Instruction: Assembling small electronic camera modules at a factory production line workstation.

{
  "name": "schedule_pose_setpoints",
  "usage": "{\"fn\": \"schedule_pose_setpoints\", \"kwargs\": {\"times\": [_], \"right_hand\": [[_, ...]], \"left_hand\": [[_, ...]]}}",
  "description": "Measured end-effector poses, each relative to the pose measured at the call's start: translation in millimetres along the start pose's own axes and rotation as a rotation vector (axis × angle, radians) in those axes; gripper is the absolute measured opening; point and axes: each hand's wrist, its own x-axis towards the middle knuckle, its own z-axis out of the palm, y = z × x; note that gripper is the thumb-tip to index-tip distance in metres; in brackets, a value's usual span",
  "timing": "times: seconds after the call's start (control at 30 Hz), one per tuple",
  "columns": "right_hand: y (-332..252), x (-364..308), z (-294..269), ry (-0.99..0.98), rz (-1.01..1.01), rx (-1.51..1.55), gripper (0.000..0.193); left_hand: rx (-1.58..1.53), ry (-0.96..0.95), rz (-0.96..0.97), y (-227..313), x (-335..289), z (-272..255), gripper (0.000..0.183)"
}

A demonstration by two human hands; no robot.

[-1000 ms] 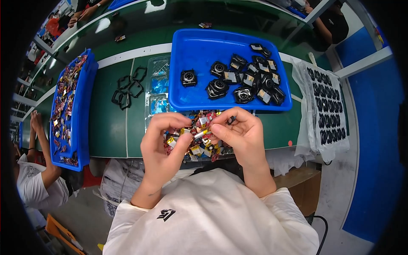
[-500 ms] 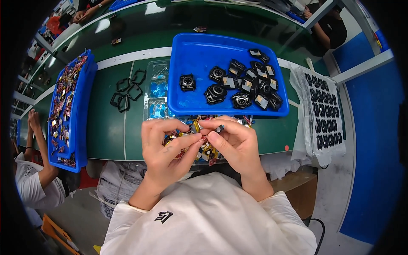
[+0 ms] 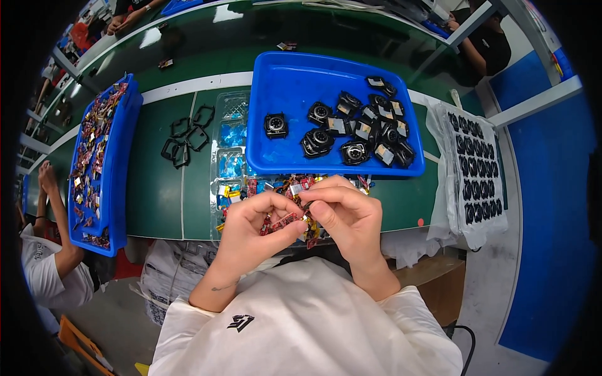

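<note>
Head view: both hands meet at the near edge of a green tabletop (image 3: 153,191), their fingertips close together above a pile of small electronic parts (image 3: 233,196). The left hand (image 3: 252,227) pinches a small red circuit board (image 3: 284,222) between thumb and fingers; the right hand (image 3: 353,216), its thumb and index finger drawn narrow, holds a small dark piece (image 3: 306,206) just beside the board, partly hidden by the fingertips. Beyond the hands stands a blue tray (image 3: 301,81) bearing black watch-shaped cases (image 3: 355,152), mostly grouped toward its right half. Left of it lie a clear plastic tray (image 3: 233,100) with blue film and, farther left, several black open frames (image 3: 197,138). A blue bin (image 3: 119,194) of mixed parts occupies the left side; at right, a white-wrapped tray (image 3: 498,227) carries dark cases in rows.
</note>
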Motion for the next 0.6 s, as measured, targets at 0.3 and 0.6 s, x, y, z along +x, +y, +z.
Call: {"fn": "schedule_pose_setpoints", "kwargs": {"times": [0.3, 0.6], "right_hand": [[-3.5, -1.8, -8.7, 0.011, 0.137, 0.238, 0.013], [1.3, -6.2, -12.9, -0.071, 0.129, 0.294, 0.011]], "left_hand": [[0.024, 0.072, 0.087, 3.4, -1.2, 3.8, 0.007], [-0.018, 0.014, 0.033, -2.3, -1.2, -2.1, 0.006]]}}
